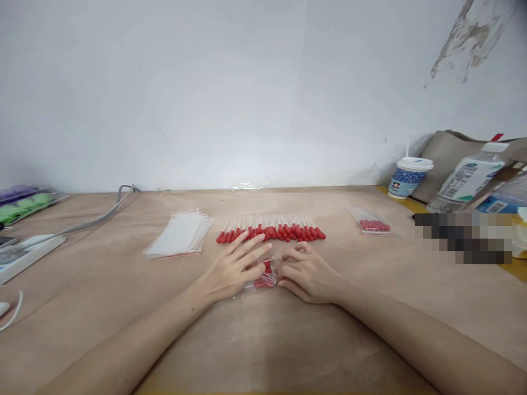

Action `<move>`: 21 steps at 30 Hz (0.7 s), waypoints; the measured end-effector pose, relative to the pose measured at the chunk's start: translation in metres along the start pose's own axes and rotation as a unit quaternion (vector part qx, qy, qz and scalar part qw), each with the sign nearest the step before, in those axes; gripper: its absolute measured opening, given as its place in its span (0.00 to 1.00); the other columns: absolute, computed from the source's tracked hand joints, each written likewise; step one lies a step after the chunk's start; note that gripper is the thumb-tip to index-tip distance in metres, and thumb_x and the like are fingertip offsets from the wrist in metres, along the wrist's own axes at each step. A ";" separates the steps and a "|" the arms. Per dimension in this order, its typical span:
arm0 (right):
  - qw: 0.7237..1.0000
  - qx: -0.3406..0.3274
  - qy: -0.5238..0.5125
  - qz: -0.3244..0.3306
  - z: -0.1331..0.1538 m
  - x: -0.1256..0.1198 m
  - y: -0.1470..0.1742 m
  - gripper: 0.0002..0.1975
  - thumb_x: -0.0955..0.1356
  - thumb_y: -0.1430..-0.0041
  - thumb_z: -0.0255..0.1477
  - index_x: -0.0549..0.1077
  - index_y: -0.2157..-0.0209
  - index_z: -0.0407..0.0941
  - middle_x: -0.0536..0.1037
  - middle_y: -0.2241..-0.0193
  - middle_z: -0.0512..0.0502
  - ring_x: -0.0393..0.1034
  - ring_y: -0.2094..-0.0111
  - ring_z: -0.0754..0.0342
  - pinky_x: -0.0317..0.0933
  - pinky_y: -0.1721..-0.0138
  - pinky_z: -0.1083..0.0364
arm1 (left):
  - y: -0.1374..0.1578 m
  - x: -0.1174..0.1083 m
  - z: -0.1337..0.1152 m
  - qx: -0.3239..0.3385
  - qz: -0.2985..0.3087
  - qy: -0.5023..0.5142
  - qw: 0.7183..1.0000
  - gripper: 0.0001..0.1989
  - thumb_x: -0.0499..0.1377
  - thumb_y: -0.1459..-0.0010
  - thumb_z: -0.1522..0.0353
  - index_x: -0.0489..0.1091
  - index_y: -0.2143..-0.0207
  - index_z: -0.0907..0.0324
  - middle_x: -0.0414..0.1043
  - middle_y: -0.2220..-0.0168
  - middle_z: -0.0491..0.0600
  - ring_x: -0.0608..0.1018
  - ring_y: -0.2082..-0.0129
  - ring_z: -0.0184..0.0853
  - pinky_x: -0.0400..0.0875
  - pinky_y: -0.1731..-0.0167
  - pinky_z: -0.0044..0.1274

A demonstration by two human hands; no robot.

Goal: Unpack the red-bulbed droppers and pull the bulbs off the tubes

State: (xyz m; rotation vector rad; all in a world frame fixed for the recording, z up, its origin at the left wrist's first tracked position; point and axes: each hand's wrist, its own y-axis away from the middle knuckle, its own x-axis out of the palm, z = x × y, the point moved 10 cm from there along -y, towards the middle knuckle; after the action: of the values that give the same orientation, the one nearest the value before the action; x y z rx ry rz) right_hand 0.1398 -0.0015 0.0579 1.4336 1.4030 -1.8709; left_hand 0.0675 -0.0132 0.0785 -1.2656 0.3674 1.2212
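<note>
A small clear zip bag point(269, 278) with red-tipped pieces inside lies flat on the table between my hands. My left hand point(233, 270) rests over its left part, fingers spread and thumb on the plastic. With curled fingers, my right hand point(308, 275) pinches the bag's right edge. Just beyond my fingertips is a row of thin, pale sticks with red rounded ends point(272, 232), the red ends toward me. To the left lies a stack of flat clear zip bags point(179, 235). Another zip bag point(373, 224) at the right holds several red-tipped pieces.
At the right stand a blue-and-white paper cup point(407, 178), a plastic bottle point(467, 178) and a grey-beige bag point(436, 159). On the left, a grey cable point(96, 219) runs to a white power strip point(33, 255). Green and purple items point(28, 204) lie behind it, near the wall.
</note>
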 end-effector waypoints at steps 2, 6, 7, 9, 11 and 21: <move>0.995 0.071 -0.065 0.009 -0.012 0.002 0.002 0.13 0.57 0.38 0.34 0.69 0.66 0.45 0.74 0.68 0.47 0.62 0.62 0.53 0.50 0.59 0.49 | 0.001 -0.005 0.001 -0.014 -0.003 0.009 1.000 0.06 0.50 0.41 0.75 0.65 0.62 0.60 0.55 0.42 0.54 0.52 0.40 0.44 0.51 0.45 0.44; 0.963 0.212 -0.169 -0.015 -0.038 0.009 0.011 0.13 0.56 0.37 0.32 0.70 0.60 0.49 0.74 0.69 0.49 0.62 0.64 0.54 0.52 0.60 0.51 | 0.008 0.004 0.012 -0.128 0.074 0.108 0.983 0.20 0.51 0.41 0.68 0.55 0.46 0.60 0.58 0.43 0.56 0.55 0.40 0.41 0.50 0.43 0.41; 0.957 0.228 -0.177 -0.024 -0.042 0.010 0.012 0.12 0.58 0.38 0.33 0.70 0.58 0.49 0.74 0.68 0.49 0.62 0.64 0.54 0.52 0.59 0.51 | 0.012 0.010 0.013 -0.154 0.105 0.142 0.972 0.24 0.52 0.41 0.66 0.51 0.44 0.60 0.58 0.43 0.56 0.56 0.41 0.40 0.52 0.43 0.40; 0.956 0.233 -0.175 -0.022 -0.045 0.013 0.012 0.13 0.62 0.41 0.35 0.69 0.56 0.49 0.74 0.67 0.48 0.62 0.62 0.53 0.52 0.58 0.50 | 0.021 0.021 0.012 -0.191 0.150 0.198 0.950 0.29 0.53 0.42 0.62 0.47 0.41 0.59 0.57 0.43 0.55 0.58 0.42 0.40 0.57 0.45 0.37; 0.963 0.217 -0.160 0.005 -0.043 0.016 0.010 0.14 0.63 0.43 0.37 0.69 0.56 0.48 0.73 0.66 0.47 0.62 0.62 0.52 0.52 0.59 0.50 | 0.027 0.028 0.012 -0.217 0.162 0.232 0.934 0.28 0.52 0.42 0.62 0.46 0.41 0.57 0.57 0.43 0.55 0.61 0.44 0.41 0.60 0.47 0.36; 0.950 0.218 -0.216 0.051 -0.041 0.015 0.007 0.22 0.68 0.52 0.45 0.66 0.58 0.48 0.69 0.62 0.48 0.60 0.58 0.51 0.53 0.56 0.49 | 0.026 0.038 0.022 -0.254 0.122 0.257 0.925 0.25 0.52 0.42 0.65 0.51 0.43 0.58 0.61 0.46 0.56 0.66 0.48 0.41 0.62 0.50 0.37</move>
State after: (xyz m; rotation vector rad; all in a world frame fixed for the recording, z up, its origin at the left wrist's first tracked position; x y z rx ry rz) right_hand 0.1600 0.0353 0.0428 1.1385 0.7245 -2.3382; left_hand 0.0516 0.0196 0.0425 -2.0520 0.6281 1.2207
